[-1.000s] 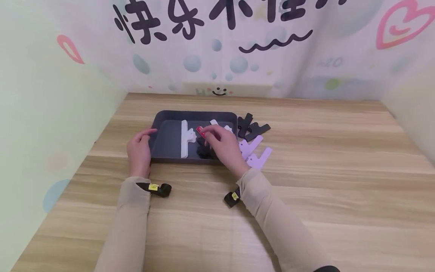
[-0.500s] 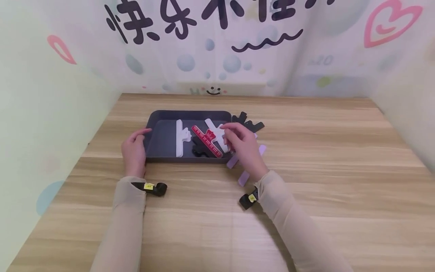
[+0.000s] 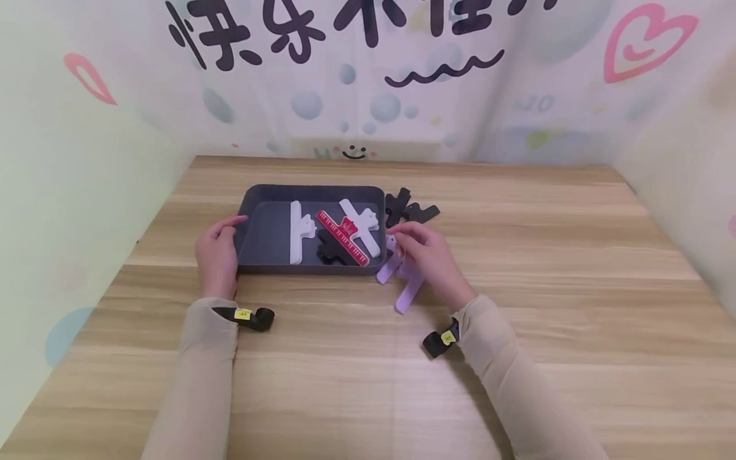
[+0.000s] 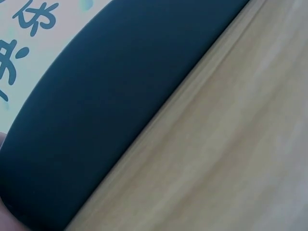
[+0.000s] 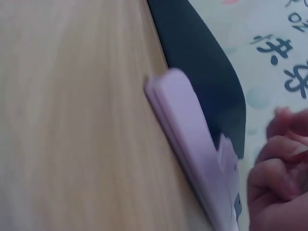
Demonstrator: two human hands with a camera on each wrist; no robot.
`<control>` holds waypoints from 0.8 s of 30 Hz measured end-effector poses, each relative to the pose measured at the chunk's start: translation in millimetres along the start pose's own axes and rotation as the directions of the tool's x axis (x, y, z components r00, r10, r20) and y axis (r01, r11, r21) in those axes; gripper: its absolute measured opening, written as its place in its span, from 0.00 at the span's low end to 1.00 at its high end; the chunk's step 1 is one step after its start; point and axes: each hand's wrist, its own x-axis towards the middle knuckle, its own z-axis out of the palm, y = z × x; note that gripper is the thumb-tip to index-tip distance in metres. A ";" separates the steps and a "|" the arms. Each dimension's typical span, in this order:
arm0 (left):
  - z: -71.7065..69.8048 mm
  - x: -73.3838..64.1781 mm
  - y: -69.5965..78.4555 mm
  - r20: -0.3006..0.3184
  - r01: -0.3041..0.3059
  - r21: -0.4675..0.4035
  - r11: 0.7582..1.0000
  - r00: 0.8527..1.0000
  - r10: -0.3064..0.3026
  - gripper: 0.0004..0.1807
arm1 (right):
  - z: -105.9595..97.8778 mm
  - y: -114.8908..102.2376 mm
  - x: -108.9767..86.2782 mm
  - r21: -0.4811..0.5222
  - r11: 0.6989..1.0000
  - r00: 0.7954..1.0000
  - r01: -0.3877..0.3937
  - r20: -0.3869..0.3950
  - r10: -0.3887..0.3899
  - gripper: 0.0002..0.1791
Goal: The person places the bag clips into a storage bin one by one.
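Note:
In the head view my left hand (image 3: 217, 259) holds the left wall of a dark grey tray (image 3: 267, 269), a finger hooked over its rim. My right hand (image 3: 431, 259) hovers just off the tray's right side, fingers loosely bent and nothing between them, above purple clips (image 3: 409, 294). One purple clip (image 5: 187, 115) looms large in the right wrist view, apart from the fingers. Inside the tray, a red clip (image 3: 343, 237) with a piano-key pattern lies partly over a black clip (image 3: 329, 248). White clips (image 3: 296, 233) are at the tray's middle and right (image 3: 361, 227).
Black clips (image 3: 397, 206) lie on the wooden table (image 3: 345, 358) by the tray's back right corner. A printed cloth (image 3: 374, 83) hangs behind the table, with a pale wall (image 3: 75, 191) on the left.
My right hand has let go of the red clip in the tray and moved right, over the purple clips. The left hand stays at the tray; the head view has shifted slightly.

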 end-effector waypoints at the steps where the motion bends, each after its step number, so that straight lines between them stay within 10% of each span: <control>1: 0.0 0.2 0.1 0.002 -0.002 -0.006 1.000 1.000 0.002 0.18 | -1.9 2.1 0.6 -0.029 0.999 1.000 -0.012 0.011 0.012 0.13; 14: -1.2 1.1 -1.1 0.011 -0.029 -0.034 0.999 1.000 0.029 0.18 | -14.8 26.4 4.8 0.040 0.999 0.999 -0.002 0.043 0.000 0.15; 24: -1.4 0.9 -0.5 0.011 -0.007 -0.032 0.999 1.000 0.007 0.18 | -13.4 26.5 6.6 -0.168 0.984 0.975 -0.050 -0.221 0.012 0.11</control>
